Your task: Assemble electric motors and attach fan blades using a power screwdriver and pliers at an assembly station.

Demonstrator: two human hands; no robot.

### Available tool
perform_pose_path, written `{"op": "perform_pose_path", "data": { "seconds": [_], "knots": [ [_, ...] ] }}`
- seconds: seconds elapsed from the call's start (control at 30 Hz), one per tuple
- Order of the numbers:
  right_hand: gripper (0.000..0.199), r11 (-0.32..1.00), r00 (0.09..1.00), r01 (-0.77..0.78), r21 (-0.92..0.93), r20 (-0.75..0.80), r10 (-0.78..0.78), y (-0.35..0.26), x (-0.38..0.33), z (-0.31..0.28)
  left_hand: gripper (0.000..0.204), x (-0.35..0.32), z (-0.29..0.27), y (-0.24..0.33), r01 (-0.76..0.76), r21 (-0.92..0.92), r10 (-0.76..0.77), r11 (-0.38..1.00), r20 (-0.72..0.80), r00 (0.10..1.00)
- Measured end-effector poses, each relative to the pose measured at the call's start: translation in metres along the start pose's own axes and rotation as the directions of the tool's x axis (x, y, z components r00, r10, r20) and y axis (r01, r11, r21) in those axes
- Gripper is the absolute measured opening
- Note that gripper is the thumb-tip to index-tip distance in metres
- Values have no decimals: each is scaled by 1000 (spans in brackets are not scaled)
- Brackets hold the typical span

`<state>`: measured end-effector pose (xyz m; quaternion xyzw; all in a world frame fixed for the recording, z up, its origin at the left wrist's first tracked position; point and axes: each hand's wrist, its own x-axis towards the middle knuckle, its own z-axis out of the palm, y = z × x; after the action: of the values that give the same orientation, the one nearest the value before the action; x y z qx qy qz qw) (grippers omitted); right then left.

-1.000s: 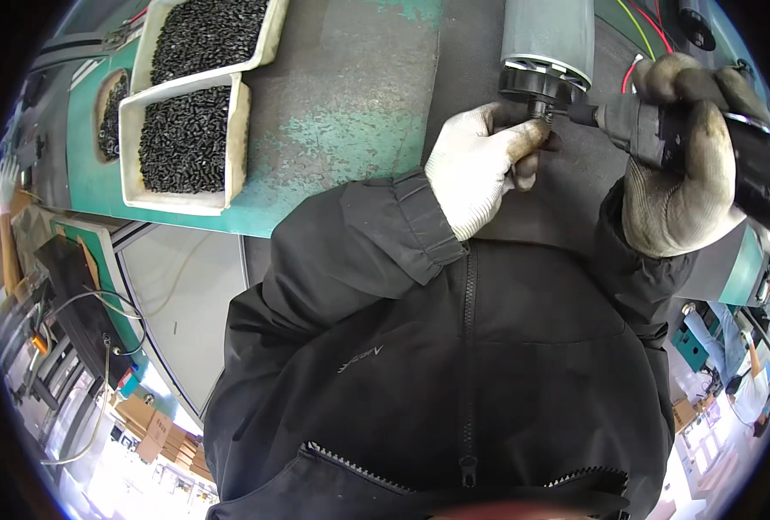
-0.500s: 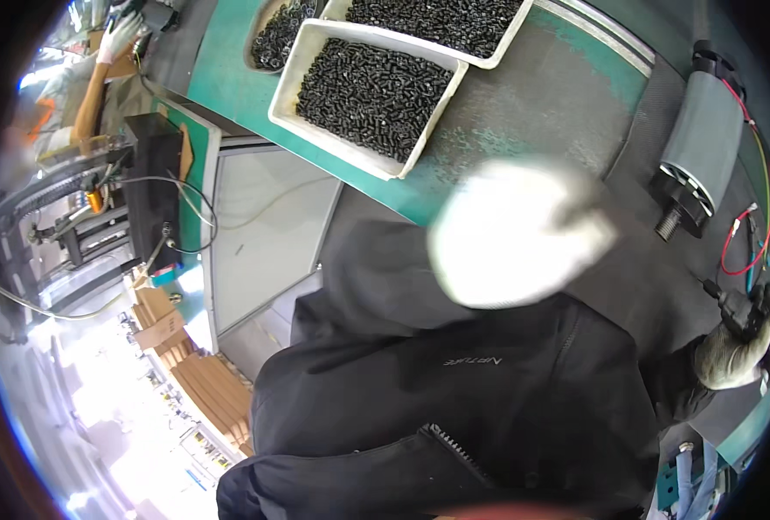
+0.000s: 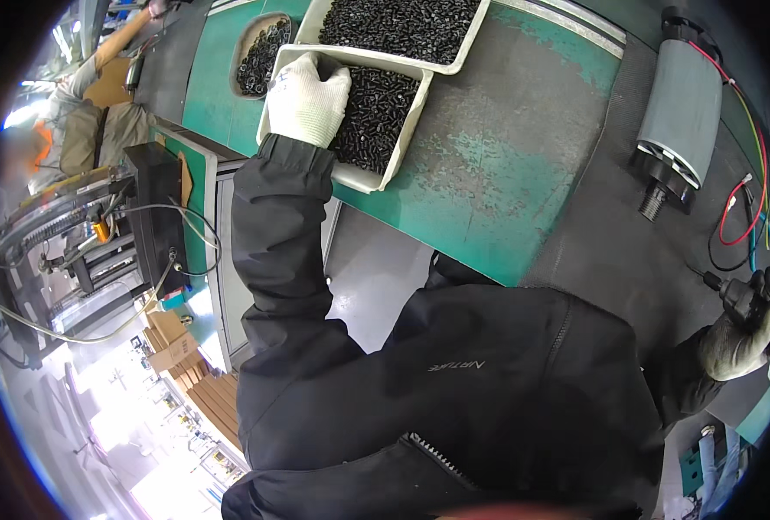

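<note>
My left hand, in a white knit glove, reaches into the nearer white bin of small black screw-like pieces. Its fingers curl downward, with the tips hidden among the pieces; whether one is pinched I cannot make out. At the far right, my gloved right hand is wrapped round a black power screwdriver, whose thin bit points left. Part of that tool is lost in the dark rim of the view.
Behind stands a second white bin of black pieces, beside a small dish of black rings. On the right lies a grey cylindrical motor with a threaded shaft and loose wires. Another person's arm shows at upper left.
My left hand has moved from a blur in front of my chest, up and left into the nearer bin. The right hand keeps hold of the power screwdriver. The view has shifted slightly.
</note>
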<state>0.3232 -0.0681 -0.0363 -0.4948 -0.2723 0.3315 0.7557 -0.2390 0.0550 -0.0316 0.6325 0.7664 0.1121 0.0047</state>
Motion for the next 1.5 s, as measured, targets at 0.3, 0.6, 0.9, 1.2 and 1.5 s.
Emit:
{"op": "perform_pose_path", "data": {
  "seconds": [0.3, 0.6, 0.9, 1.2, 1.5],
  "knots": [
    [42, 991, 996, 90, -96, -2, -91, 1, -8, 27, 24, 7, -3, -8, -62, -94, 66, 994, 41, 997],
    [35, 999, 998, 33, -30, 63, -31, 1, -1, 17, 29, 8, 0, -7, -43, -47, 44, 998, 10, 999],
    [35, 992, 990, 122, -42, 72, -119, -2, -13, 36, 17, -19, -32, -30, -160, 80, 168, 984, -107, 980],
    [35, 994, 983, 107, -8, 151, -104, -19, -25, 71, 25, -52, -50, 1, -66, -503, 67, 862, -15, 998],
    [26, 798, 900, -133, 588, 408, -151, -91, -51, 150, 30, -137, 2, 205, 827, -196, 780, -526, 277, 561]
  ]
}}
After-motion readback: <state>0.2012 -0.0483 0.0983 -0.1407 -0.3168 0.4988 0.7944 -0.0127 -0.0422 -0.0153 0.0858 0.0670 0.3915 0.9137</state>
